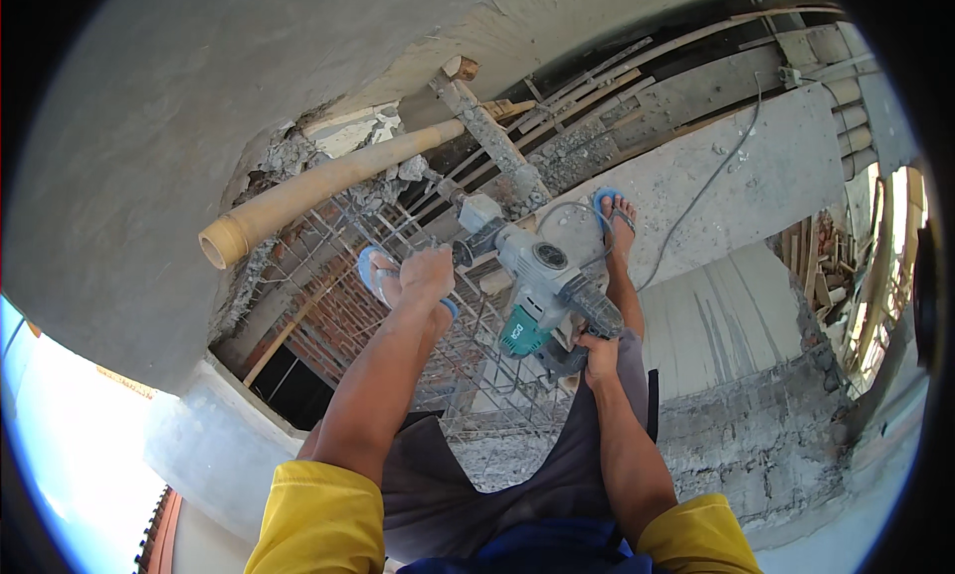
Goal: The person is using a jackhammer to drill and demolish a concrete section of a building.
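Observation:
A grey and green demolition hammer [542,276] lies slantwise across the middle of the view, its nose toward the far left. My left hand [428,276] is closed round its side handle near the front. Behind it, my right hand [597,359] grips the rear handle, partly hidden by the motor housing. The chisel end [438,183] reaches the broken edge of the concrete [373,181]; whether its tip touches cannot be made out. Below the tool and my left arm spreads a grid of bare steel bars [343,320].
My sandalled feet stand apart, the right on a rubble-strewn plank [736,176]. A bamboo pole [328,191] slants beside the broken concrete, near a wooden post [492,141]. A grey cable [718,166] crosses the plank. Brickwork shows through gaps in the bars. Loose boards lie at the far right.

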A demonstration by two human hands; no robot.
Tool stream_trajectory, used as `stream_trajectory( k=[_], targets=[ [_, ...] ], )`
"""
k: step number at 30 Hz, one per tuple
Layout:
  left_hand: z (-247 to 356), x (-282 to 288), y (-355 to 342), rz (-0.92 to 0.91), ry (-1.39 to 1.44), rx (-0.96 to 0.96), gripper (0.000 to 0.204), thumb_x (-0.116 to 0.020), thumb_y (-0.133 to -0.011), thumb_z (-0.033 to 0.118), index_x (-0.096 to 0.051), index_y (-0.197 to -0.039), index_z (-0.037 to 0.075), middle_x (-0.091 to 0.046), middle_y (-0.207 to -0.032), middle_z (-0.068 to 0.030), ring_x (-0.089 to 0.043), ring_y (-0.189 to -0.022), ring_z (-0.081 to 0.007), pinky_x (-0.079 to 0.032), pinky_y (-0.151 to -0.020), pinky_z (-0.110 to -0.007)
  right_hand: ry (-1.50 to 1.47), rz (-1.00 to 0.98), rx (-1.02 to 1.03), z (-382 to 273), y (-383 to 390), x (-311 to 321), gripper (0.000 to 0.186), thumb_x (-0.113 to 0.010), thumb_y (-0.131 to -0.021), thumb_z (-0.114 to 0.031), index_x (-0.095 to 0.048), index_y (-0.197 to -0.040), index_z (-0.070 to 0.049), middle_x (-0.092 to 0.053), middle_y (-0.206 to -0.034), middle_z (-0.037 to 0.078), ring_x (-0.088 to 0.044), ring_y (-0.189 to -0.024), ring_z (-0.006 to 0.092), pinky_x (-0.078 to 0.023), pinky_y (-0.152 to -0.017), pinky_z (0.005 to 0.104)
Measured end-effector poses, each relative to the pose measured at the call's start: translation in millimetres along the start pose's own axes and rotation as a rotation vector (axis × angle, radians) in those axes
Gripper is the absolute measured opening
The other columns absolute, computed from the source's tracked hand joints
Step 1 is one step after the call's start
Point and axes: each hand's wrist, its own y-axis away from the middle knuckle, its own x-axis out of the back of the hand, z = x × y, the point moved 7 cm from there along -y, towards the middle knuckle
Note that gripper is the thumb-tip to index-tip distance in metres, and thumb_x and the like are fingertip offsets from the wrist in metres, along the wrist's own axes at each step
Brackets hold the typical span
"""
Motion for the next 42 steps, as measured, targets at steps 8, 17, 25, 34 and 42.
stream_trajectory(
  k=[8, 17, 25, 34, 42],
  targets=[
    [25, -32, 15, -0.016, 0.110, -0.044, 0.019, -0.053, -0.081, 0.008, -0.066, -0.096, 0.004, -0.068, -0.094, -0.0166, -0.066, -0.091, -0.0316, -0.054, -0.073, -0.041, 0.097, -0.010, -0.039, 9, 22, 45, 0.023, -0.054, -0.057, 0.006, -0.054, -0.078, -0.002, -0.055, -0.071, 0.009, -0.057, -0.066, 0.0243, -0.048, -0.066, 0.0352],
    [26, -29, 40, -0.012, 0.207, 0.044, 0.019, -0.051, -0.082, 0.008, -0.064, -0.095, 0.005, -0.067, -0.097, -0.0166, -0.066, -0.092, -0.0316, -0.054, -0.074, -0.041, 0.015, -0.056, -0.159, -4, 32, 46, 0.024, -0.054, -0.058, 0.008, -0.054, -0.080, -0.001, -0.056, -0.073, 0.010, -0.056, -0.068, 0.0238, -0.047, -0.068, 0.0330],
    [2, -48, 37, 0.112, 0.290, 0.057, 0.021, -0.055, -0.080, 0.011, -0.066, -0.096, 0.006, -0.068, -0.094, -0.0133, -0.066, -0.090, -0.0285, -0.054, -0.075, -0.039, 0.202, -0.087, -0.012, -26, 11, 25, 0.025, -0.054, -0.057, 0.008, -0.055, -0.081, -0.001, -0.057, -0.073, 0.009, -0.057, -0.068, 0.0226, -0.047, -0.067, 0.0318],
    [-7, -44, 26, 0.055, 0.318, 0.035, 0.018, -0.054, -0.078, 0.009, -0.066, -0.091, 0.005, -0.068, -0.089, -0.0168, -0.066, -0.088, -0.0326, -0.053, -0.073, -0.042, 0.219, -0.074, -0.046, -37, 17, 11, 0.025, -0.053, -0.056, 0.007, -0.054, -0.079, 0.000, -0.055, -0.070, 0.010, -0.057, -0.063, 0.0245, -0.048, -0.062, 0.0341],
    [3, -33, 24, 0.155, 0.427, -0.019, 0.018, -0.052, -0.080, 0.009, -0.066, -0.092, 0.006, -0.068, -0.088, -0.0157, -0.066, -0.088, -0.0311, -0.053, -0.073, -0.041, 0.217, -0.052, -0.006, -54, 24, 13, 0.025, -0.052, -0.056, 0.008, -0.054, -0.079, -0.001, -0.055, -0.070, 0.010, -0.056, -0.062, 0.0257, -0.047, -0.062, 0.0354]
  ],
)
